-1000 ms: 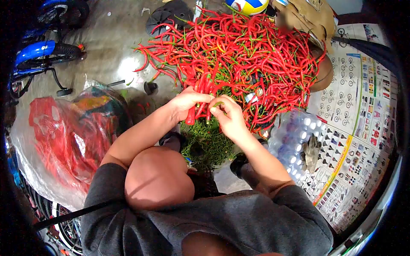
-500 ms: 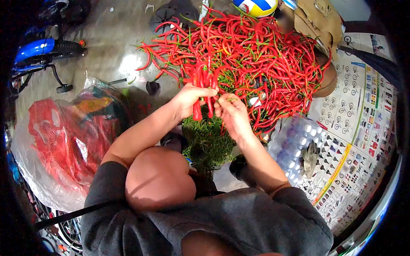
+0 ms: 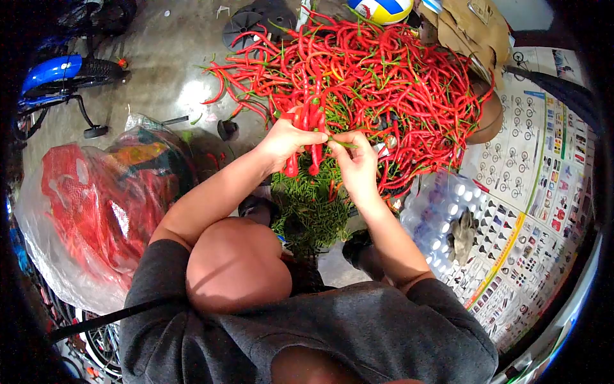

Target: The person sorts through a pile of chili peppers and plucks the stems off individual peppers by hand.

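My left hand [image 3: 284, 142] is closed around a bunch of several red chilies [image 3: 312, 118], whose lower ends stick out below the fingers. Close on its right, my right hand [image 3: 355, 160] pinches a green stem [image 3: 343, 144] between thumb and forefinger, beside the thumb of my left hand. Beyond both hands spreads a large heap of red chilies [image 3: 396, 83], some with green stems. Below the hands lies a pile of green stems [image 3: 310, 214].
Left, a clear plastic bag with red mesh [image 3: 96, 205] and a blue bicycle [image 3: 54, 75]. Right, wrapped bottles [image 3: 435, 217], a grey glove [image 3: 464, 237] and a printed sheet [image 3: 511, 160]. Behind the heap, a ball [image 3: 384, 9] and cardboard [image 3: 470, 32].
The right hand moved down and away, then came back up beside the left thumb. The left hand keeps hold of the bunch. The camera view has shifted slightly.
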A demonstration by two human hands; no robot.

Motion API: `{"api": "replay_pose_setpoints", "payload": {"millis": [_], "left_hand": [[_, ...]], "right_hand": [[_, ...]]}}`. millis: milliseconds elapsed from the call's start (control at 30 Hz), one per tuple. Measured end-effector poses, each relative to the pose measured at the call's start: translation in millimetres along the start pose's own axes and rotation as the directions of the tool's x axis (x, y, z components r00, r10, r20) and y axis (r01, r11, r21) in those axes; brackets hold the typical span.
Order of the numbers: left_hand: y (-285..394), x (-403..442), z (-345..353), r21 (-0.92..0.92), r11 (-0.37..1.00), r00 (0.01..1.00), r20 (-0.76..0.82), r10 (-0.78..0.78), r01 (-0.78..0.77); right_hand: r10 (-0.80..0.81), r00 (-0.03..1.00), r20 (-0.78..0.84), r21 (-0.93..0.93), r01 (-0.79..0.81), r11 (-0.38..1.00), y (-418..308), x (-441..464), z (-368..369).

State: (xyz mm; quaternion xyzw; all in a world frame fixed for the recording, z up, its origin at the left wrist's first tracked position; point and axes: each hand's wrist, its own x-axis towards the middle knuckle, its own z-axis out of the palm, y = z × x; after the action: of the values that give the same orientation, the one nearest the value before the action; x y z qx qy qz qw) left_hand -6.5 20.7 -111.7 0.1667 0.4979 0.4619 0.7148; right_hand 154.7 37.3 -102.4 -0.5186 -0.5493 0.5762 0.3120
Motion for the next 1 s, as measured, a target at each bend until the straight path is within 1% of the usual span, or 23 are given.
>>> {"api": "replay_pose_setpoints", "payload": {"millis": [33,67,100,167,200,233,267,300,333,400,433,500,533,600,733,833,900,933,967,1000], "left_hand": [[-1,-1,0,0.001,1.0,1.0,0.001,0.001,-0.001],[-2,-1,0,0.007,0.999,0.999,-0.005,-0.036,0.036],[-3,-2,0,0.014,0.997,0.997,-0.011,-0.074,0.074],[-1,-5,1,0.006,0.995,0.995,-0.002,-0.097,0.097],[0,-6,1,-0.003,0.993,0.993,0.004,-0.119,0.119],[0,-6,1,-0.002,0.993,0.993,0.005,-0.119,0.119],[0,-5,1,-0.069,0.987,0.989,0.036,-0.143,0.145],[0,-6,1,-0.134,0.976,0.984,0.068,-0.165,0.173],[1,-7,2,-0.133,0.976,0.984,0.067,-0.164,0.172],[6,-12,6,-0.204,0.963,0.983,0.094,-0.16,0.176],[8,-13,5,-0.204,0.963,0.983,0.092,-0.158,0.174],[10,-15,3,-0.205,0.953,0.965,0.182,-0.187,0.223],[7,-13,1,-0.207,0.953,0.966,0.18,-0.187,0.223],[0,-10,-2,-0.238,0.949,0.97,0.179,-0.166,0.207],[2,-12,-3,-0.217,0.949,0.968,0.16,-0.195,0.227],[-1,-8,-5,-0.225,0.945,0.96,0.2,-0.195,0.239],[-1,-6,-3,-0.211,0.971,0.991,0.094,-0.096,0.114],[3,-6,-3,-0.14,0.988,0.997,0.059,-0.054,0.062],[8,-7,-3,-0.137,0.989,0.997,0.062,-0.053,0.061],[13,-8,-1,-0.063,0.994,0.994,0.046,0.097,-0.094]], "right_hand": [[-0.058,0.998,-0.002,-0.076,0.058,0.995,-3,0,1],[0.024,1.0,0.0,-0.102,-0.023,0.995,-10,-2,0],[0.023,1.0,-0.002,-0.102,-0.023,0.995,-13,-3,-1],[0.234,0.97,0.06,0.052,-0.237,0.97,-16,-1,-5],[0.26,0.961,0.098,0.085,-0.269,0.959,-16,0,-7],[0.26,0.961,0.098,0.085,-0.268,0.96,-15,0,-8],[0.257,0.954,0.151,0.251,-0.289,0.924,-13,1,-9],[0.245,0.948,0.202,0.409,-0.309,0.859,-12,1,-10],[0.245,0.948,0.203,0.41,-0.309,0.858,-12,1,-11],[0.208,0.94,0.27,0.509,-0.323,0.798,-12,1,-12],[0.207,0.94,0.273,0.509,-0.323,0.798,-11,2,-12],[0.187,0.925,0.332,0.58,-0.356,0.733,-9,3,-13],[0.188,0.924,0.334,0.579,-0.358,0.733,-8,4,-14],[0.145,0.889,0.434,0.605,-0.407,0.685,-6,7,-17],[0.173,0.869,0.464,0.581,-0.446,0.681,-2,12,-17],[0.154,0.847,0.509,0.578,-0.469,0.668,0,13,-18],[0.288,0.848,0.445,0.449,-0.49,0.747,-9,15,-18],[0.286,0.849,0.444,0.451,-0.488,0.747,-15,18,-19],[0.34,0.822,0.457,0.332,-0.512,0.793,-23,22,-22],[0.395,0.795,0.461,0.206,-0.529,0.824,-28,26,-26]]}}
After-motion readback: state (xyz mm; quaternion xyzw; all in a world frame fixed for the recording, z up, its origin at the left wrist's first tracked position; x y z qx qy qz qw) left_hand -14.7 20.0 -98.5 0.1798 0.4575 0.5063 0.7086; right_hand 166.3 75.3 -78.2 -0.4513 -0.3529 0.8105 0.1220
